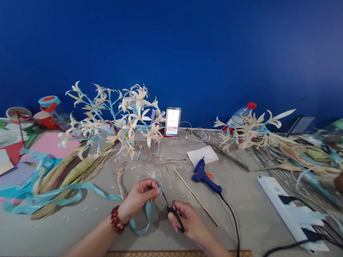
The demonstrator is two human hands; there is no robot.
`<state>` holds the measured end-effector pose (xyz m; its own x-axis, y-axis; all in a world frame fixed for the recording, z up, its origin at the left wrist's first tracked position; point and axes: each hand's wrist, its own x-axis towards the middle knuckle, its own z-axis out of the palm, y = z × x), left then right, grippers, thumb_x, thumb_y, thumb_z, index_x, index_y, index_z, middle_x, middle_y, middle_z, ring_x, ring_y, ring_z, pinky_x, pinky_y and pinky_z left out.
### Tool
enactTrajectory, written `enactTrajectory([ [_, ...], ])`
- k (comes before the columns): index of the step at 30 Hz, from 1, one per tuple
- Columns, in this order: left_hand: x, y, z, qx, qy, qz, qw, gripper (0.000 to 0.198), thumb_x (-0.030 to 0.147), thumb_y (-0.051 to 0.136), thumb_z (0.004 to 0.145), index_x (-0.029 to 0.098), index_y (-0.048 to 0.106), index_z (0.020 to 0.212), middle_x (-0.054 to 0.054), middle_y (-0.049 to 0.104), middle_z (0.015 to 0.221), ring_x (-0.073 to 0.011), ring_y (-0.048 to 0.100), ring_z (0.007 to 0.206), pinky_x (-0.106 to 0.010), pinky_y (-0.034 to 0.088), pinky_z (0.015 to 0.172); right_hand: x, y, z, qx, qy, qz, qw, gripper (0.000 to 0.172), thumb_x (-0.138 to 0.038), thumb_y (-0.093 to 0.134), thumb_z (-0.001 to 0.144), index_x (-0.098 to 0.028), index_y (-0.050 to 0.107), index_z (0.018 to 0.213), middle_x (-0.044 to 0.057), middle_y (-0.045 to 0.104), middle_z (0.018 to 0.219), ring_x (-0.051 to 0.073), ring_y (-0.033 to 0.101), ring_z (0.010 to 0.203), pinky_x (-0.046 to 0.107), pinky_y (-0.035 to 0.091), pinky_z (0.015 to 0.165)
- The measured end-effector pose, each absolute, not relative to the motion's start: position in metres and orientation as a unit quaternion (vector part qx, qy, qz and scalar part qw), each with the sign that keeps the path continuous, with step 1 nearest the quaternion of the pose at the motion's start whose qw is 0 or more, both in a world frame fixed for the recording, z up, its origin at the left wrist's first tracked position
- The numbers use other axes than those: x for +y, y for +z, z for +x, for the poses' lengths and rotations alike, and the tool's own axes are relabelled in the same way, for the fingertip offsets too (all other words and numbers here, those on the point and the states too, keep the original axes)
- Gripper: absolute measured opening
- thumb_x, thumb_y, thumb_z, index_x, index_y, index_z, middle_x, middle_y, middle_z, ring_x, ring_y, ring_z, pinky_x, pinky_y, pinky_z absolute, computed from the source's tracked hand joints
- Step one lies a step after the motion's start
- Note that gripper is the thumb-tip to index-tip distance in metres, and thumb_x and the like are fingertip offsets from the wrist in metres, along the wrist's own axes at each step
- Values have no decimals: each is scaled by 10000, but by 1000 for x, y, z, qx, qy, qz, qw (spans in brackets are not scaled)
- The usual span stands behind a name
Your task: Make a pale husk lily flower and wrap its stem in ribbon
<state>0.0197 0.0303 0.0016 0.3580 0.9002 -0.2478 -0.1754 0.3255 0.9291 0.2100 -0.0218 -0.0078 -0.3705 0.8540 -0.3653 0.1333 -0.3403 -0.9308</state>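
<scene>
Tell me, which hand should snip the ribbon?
Right: the right hand holds the scissors, blades at the ribbon, while the left hand pinches the ribbon's end.

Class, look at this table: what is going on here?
A person works at a craft table. Their left hand pinches the end of a blue ribbon, while the right hand holds black-handled scissors with the blades at that end. Pale handmade flowers and a blue glue gun lie beyond.
</scene>
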Motion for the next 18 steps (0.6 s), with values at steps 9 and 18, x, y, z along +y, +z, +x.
enactTrajectory([
  [9,30,0,20,408,389,433,704,250,342,755,712,150,596,683,38,515,559,-87,415,525,-218,311,539,-20,-15,213,-519,649,-479,283,538,-678,618,726,-222,365,591,-87,403,445,64,294,405,215,189,427],
  [18,31,-3,20,406,383,432,709,256,338,756,710,154,583,670,45,500,550,-84,393,515,-215,295,529,-18,-8,212,-528,640,-494,261,514,-633,642,737,-219,376,585,-82,422,440,70,327,420,211,197,428],
])
